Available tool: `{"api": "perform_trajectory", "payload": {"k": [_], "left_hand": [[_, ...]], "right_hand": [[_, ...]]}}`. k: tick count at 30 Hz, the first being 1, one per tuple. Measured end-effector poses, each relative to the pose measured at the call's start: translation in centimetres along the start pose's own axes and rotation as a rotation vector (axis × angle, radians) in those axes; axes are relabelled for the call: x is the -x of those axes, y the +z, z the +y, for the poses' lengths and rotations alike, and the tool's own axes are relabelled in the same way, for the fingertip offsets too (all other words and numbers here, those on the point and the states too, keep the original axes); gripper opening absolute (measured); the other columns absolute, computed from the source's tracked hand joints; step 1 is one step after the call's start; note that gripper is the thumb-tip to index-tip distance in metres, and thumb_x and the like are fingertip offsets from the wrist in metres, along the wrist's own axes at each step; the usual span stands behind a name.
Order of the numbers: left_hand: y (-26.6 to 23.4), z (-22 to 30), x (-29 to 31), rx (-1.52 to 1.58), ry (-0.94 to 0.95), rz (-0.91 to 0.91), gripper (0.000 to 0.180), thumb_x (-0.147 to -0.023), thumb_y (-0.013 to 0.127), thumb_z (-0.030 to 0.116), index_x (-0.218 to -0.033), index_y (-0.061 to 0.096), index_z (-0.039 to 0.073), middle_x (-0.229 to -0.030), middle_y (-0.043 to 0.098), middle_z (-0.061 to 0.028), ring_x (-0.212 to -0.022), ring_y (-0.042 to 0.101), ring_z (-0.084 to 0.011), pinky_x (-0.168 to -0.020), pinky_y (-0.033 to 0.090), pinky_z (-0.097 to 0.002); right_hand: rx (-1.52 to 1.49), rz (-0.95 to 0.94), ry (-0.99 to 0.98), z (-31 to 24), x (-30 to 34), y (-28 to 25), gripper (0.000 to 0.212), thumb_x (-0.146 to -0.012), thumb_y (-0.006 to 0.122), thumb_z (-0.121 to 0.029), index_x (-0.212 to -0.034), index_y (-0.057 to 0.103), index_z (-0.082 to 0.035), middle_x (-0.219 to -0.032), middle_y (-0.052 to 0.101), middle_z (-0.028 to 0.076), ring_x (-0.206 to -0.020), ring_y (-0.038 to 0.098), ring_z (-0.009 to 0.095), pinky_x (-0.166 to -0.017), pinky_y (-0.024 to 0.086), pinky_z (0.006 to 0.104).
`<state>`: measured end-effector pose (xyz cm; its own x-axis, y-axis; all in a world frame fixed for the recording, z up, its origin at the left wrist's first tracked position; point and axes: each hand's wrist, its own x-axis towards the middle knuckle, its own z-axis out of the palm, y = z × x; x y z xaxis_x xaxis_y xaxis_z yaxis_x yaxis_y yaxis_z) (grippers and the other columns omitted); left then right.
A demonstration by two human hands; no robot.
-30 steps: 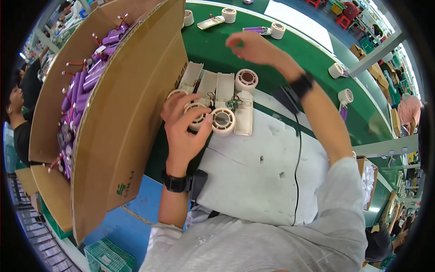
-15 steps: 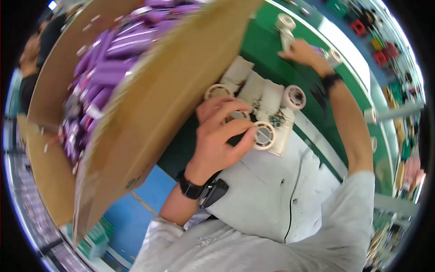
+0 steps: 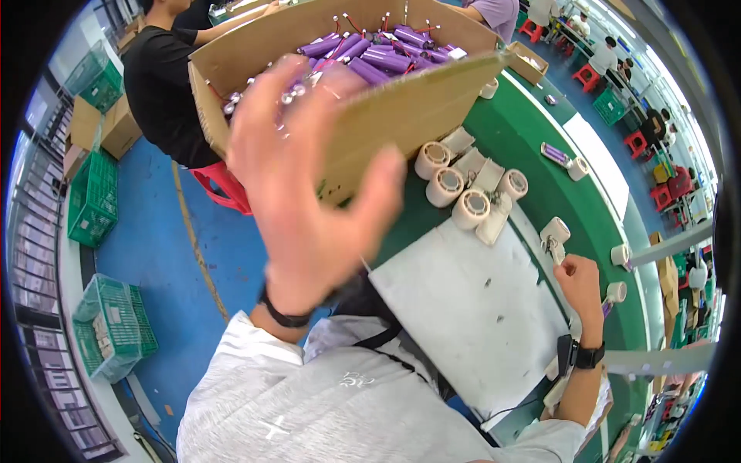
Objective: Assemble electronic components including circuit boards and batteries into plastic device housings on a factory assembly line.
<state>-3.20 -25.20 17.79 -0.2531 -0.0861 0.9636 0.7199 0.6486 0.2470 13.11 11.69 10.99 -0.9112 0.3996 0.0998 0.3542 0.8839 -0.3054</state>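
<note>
My left hand [image 3: 312, 181] is raised in front of the cardboard box [image 3: 432, 100], blurred by motion, with fingers spread and nothing seen in the grasp. Behind those fingers, the box holds many purple wrapped battery cells [image 3: 370, 73] with thin wires. My right hand [image 3: 580, 287] is closed around the lower end of a white device with a round head [image 3: 555, 230], which looks like an opened handheld fan, over the green bench. Several similar white fan-like units [image 3: 472, 208] lie grouped at the far edge of the grey board.
A grey-white board [image 3: 463, 301] lies in front of me on the green bench [image 3: 540, 154]. Along the bench stand more white units, one with a purple cell [image 3: 554, 154] attached. Green crates [image 3: 116, 320] stand on the blue floor at left. A person in black [image 3: 166, 85] sits beyond the box.
My left hand has left the white units and risen toward the box. The right hand has come nearer with a white unit. The view has shifted, showing more floor at left.
</note>
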Motion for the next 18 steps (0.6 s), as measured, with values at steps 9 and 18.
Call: {"api": "perform_trajectory", "payload": {"k": [9,18], "left_hand": [[-6.0,2.3,2.5,-0.027,-0.064,-0.884,0.028,-0.079,0.068,0.022,-0.104,0.065,0.008,-0.076,0.066,-0.015,-0.079,0.065,-0.0313,-0.073,0.049,-0.045],[4.4,-1.6,-6.0,0.058,-0.117,-1.732,0.033,-0.079,0.07,0.016,-0.109,0.066,0.005,-0.075,0.067,-0.007,-0.064,0.069,-0.0158,-0.052,0.055,-0.0276]], "right_hand": [[-0.009,0.005,0.008,-5.9,12.5,5.1,0.026,-0.071,0.068,-0.022,-0.064,0.059,0.001,-0.059,0.057,0.018,-0.052,0.055,0.034,-0.051,0.042,0.0388],[-0.352,0.018,-0.097,-4.7,14.3,8.6,0.029,-0.079,0.07,-0.021,-0.064,0.06,0.002,-0.056,0.057,0.015,-0.048,0.053,0.028,-0.048,0.04,0.0356]]}}
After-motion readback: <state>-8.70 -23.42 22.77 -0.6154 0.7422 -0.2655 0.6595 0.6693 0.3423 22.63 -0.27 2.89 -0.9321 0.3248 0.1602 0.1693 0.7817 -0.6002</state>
